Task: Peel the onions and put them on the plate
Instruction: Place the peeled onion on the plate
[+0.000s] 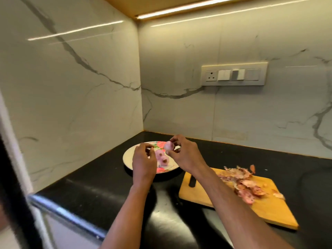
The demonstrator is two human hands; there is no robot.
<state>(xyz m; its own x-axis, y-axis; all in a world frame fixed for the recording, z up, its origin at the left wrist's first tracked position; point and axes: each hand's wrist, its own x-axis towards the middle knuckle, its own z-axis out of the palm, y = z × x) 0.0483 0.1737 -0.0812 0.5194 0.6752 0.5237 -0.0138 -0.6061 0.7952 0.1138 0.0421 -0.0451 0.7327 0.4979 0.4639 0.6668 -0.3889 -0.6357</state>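
Over the black countertop (93,184), tucked into the corner of two marble-veined walls, a person stands with both bare arms stretched forward above a white plate (128,156) with a red floral pattern. Taking the plate as a clock face seen from where the person stands, the right hand (186,155) hangs over its three o'clock edge and pinches a small peeled onion (169,146) between thumb and fingertips, holding it in the air above the plate near one o'clock. The left hand (143,159) covers the plate's six to seven o'clock side, its fingers loosely curled toward the thumb; motion blur makes it impossible to tell whether anything sits between them. Two peeled onions (162,157) lie touching each other at the plate's centre. Away at the plate's four o'clock a wooden cutting board (203,194) rests on the counter, well apart from the onions, and a heap of papery onion skins (242,184) is strewn across its far half. A dark knife handle (192,181) pokes out from under the right forearm on the board's near corner. On the right-hand wall a switch panel (233,75) is mounted.
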